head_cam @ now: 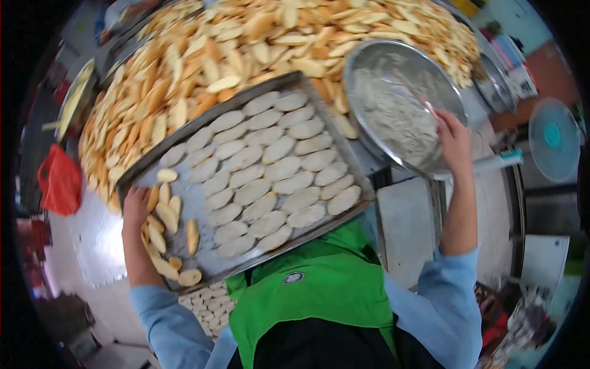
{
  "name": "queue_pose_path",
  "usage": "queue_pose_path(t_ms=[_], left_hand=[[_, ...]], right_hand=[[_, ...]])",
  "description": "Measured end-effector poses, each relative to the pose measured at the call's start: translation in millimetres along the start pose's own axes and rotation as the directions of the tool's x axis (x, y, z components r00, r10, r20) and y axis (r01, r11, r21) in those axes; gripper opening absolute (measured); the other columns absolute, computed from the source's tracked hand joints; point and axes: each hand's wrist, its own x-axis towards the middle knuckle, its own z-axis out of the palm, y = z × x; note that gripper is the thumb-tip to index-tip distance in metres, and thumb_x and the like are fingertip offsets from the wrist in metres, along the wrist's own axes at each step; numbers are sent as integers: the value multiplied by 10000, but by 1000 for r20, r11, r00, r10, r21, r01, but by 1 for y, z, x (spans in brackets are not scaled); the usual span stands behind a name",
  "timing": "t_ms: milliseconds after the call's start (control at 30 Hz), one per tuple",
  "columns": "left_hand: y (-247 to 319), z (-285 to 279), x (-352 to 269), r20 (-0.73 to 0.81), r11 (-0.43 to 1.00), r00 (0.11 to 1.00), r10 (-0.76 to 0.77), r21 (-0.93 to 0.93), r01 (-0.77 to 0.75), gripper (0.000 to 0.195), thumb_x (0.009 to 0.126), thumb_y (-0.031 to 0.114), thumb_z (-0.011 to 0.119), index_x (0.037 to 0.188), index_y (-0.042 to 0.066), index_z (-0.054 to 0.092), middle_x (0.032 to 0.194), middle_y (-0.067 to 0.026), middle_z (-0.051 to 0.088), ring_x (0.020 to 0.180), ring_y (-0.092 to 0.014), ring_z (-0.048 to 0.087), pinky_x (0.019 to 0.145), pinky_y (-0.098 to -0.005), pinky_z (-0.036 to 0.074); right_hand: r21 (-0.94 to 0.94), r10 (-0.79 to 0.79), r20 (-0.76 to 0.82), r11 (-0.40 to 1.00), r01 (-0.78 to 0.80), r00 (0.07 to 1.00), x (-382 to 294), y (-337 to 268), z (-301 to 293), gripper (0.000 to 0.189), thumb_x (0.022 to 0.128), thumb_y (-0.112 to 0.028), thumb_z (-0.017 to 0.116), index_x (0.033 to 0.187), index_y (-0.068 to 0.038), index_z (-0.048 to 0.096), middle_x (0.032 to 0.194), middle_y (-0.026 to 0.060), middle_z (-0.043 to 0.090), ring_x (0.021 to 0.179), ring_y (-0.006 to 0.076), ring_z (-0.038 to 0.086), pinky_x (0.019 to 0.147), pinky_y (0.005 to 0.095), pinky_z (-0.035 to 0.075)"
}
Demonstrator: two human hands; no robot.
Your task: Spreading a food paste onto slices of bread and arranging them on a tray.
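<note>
My right hand (454, 136) grips the pinkish handle of a utensil (421, 97), possibly a spatula, whose far end reaches into a large steel bowl (352, 92). Thick pale grey-white paste (385, 108) coats the bowl's inside. My left hand (136, 205) is at the left end of a metal baking tray (332, 124), against some plain bread slices (167, 217); its fingertips are partly hidden, so a hold on a slice is not clear. Rows of oval slices coated in pale paste (253, 191) cover much of the tray, which lies tilted in front of my green apron (313, 290).
A great heap of sliced bread (221, 60) spreads behind the tray. To the left are a red plastic bag (60, 182) and a container with yellow contents (76, 101). More coated slices (209, 306) lie below the tray. Another person's hand (106, 36) shows at upper left.
</note>
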Motion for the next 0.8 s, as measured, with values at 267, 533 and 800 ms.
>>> queue_pose_path(t_ms=[267, 533, 800], left_hand=[[31, -3, -3, -20, 985, 995, -98, 143, 100, 285, 742, 52, 500, 1024, 87, 481, 967, -149, 501, 918, -345, 484, 762, -425, 418], [27, -20, -18, -299, 955, 919, -257, -223, 195, 351, 848, 109, 425, 1190, 37, 403, 1116, -154, 492, 976, -266, 512, 827, -325, 409], [134, -22, -11, 145, -404, 927, -345, -915, -7, 372, 901, 249, 346, 1199, 35, 409, 1122, -127, 506, 956, -221, 533, 799, -311, 439]], right_hand=[[-619, 107, 260, 781, 80, 960, 82, 3, 35, 240, 787, -105, 434, 952, -91, 608, 930, 145, 602, 869, 306, 579, 740, 414, 452], [-422, -103, 510, 835, 352, 854, 114, 17, 26, 226, 748, -69, 463, 894, -64, 635, 805, 134, 623, 751, 246, 611, 634, 347, 472], [584, 123, 543, 655, -479, 830, 52, 21, -11, 207, 831, -109, 470, 985, 3, 551, 572, 7, 478, 389, 35, 326, 349, 183, 222]])
